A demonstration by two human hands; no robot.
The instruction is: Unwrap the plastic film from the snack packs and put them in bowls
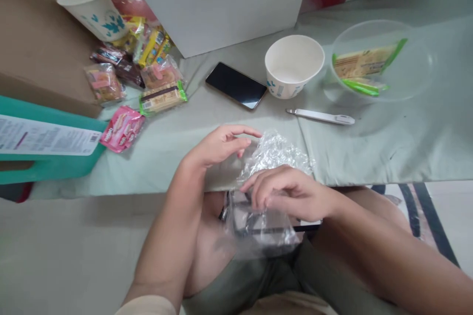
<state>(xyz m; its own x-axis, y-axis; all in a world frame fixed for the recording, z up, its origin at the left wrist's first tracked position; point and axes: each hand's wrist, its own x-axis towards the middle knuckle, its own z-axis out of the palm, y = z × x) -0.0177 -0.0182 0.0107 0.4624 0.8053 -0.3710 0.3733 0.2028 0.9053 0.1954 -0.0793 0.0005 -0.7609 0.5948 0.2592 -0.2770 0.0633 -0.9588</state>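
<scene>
A crinkled clear plastic sheet (pixel 277 152), which looks like bubble wrap, spans from the table's front edge down over my lap. My right hand (pixel 288 192) is closed on its middle, fingers curled into the plastic. The lower end of the sheet is smeared by motion. My left hand (pixel 227 145) is at the sheet's upper left, fingers apart and nothing in it; whether a fingertip touches the plastic I cannot tell. Beneath the sheet, on my lap, lies a flat dark-edged thing (pixel 310 226), mostly hidden.
On the cloth-covered table (pixel 369 152) are a phone (pixel 236 85), a paper bowl (pixel 293 66), a white pen-like tool (pixel 321 116) and a clear bowl (pixel 410 81) with wrapped snacks. Several snack packets (pixel 162 98) and a tilted paper cup (pixel 94 12) lie left. Boxes (pixel 221 5) stand behind.
</scene>
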